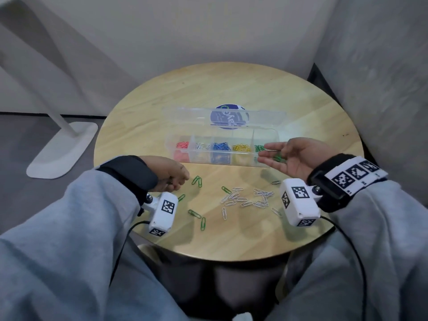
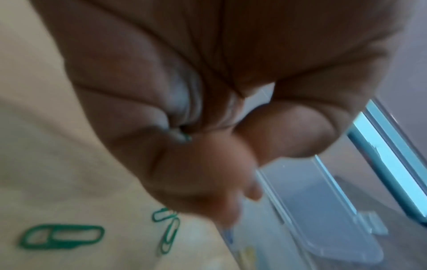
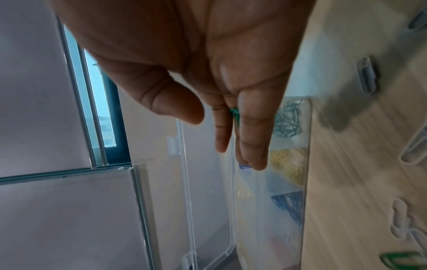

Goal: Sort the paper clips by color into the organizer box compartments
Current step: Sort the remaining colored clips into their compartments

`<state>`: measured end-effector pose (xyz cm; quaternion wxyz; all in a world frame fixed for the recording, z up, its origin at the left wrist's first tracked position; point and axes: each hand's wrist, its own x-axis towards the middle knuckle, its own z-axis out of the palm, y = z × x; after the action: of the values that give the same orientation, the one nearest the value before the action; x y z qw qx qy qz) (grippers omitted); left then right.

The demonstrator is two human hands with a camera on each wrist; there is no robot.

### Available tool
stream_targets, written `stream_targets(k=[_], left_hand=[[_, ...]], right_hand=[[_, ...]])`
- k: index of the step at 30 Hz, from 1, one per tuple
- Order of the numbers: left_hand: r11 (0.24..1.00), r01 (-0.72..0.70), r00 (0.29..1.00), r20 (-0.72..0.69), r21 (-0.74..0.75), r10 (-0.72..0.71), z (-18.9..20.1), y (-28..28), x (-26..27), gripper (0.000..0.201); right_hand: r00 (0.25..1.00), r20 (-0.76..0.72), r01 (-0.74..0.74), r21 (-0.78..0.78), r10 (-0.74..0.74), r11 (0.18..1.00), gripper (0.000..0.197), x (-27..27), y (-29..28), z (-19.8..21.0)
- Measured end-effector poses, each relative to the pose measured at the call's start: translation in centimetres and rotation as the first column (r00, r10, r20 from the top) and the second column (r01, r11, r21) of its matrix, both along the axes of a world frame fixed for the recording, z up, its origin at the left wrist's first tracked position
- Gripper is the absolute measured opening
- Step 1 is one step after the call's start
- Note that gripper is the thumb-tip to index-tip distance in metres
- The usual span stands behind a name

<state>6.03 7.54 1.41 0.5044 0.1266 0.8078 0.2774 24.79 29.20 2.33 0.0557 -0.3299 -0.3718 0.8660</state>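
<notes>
A clear organizer box (image 1: 170, 141) lies across the round table, holding red, white, blue, yellow and green clips from left to right. My right hand (image 1: 266, 156) hovers palm up at the green compartment (image 1: 259, 148), fingers straight, with green clips (image 1: 279, 156) lying on them. In the right wrist view one green clip (image 3: 235, 112) sits between two fingers of my right hand (image 3: 238, 142). My left hand (image 1: 177, 180) is curled just left of two loose green clips (image 1: 196, 181). Its closed fingers (image 2: 143, 117) grip a green clip (image 2: 187, 138) of which only a tip shows.
Several white clips (image 1: 245, 198) and a few green ones (image 1: 194, 214) lie scattered between my wrists. The box's open lid (image 1: 190, 115) lies flat behind it over a blue round sticker (image 1: 229, 117). A white stand base (image 1: 62, 151) is on the floor at left, and walls close in on the right.
</notes>
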Motion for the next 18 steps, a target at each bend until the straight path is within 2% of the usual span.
stream_targets(k=[2,5,8,13,15,16,18], left_hand=[[0.995,-0.058,0.993,0.109,0.087,0.048,0.0,-0.4,-0.3,0.041],[0.99,-0.102,0.985,0.15,0.097,0.087,0.0,-0.8,-0.7,0.042],[0.984,-0.139,0.979,0.163,0.108,0.121,-0.2,-1.2,-0.7,0.036],[0.956,-0.253,0.948,0.236,0.148,0.215,-0.6,-1.3,-1.1,0.034],[0.946,-0.282,0.935,0.265,0.158,0.235,-0.5,-1.4,-1.3,0.032],[0.944,-0.289,0.931,0.277,0.16,0.238,-0.5,-1.5,-1.5,0.031],[0.944,-0.293,0.929,0.278,0.154,0.243,-0.5,-1.6,-1.8,0.028]], right_hand=[[0.999,0.001,-0.035,0.035,0.035,0.999,0.041,-0.4,-0.7,-0.1],[0.986,0.082,-0.156,0.159,0.144,0.975,0.049,-1.1,-2.0,-0.5],[0.922,0.248,-0.356,0.243,0.297,0.902,0.043,-2.0,-2.9,-1.1],[0.797,0.489,-0.548,0.342,0.354,0.763,0.033,-4.2,-4.3,-1.6],[0.698,0.632,-0.666,0.399,0.338,0.63,0.028,-5.3,-5.3,-1.6],[0.63,0.71,-0.739,0.426,0.313,0.522,0.022,-5.9,-5.7,-1.7],[0.499,0.834,-0.863,0.453,0.238,0.223,0.015,-7.1,-6.2,-2.5]])
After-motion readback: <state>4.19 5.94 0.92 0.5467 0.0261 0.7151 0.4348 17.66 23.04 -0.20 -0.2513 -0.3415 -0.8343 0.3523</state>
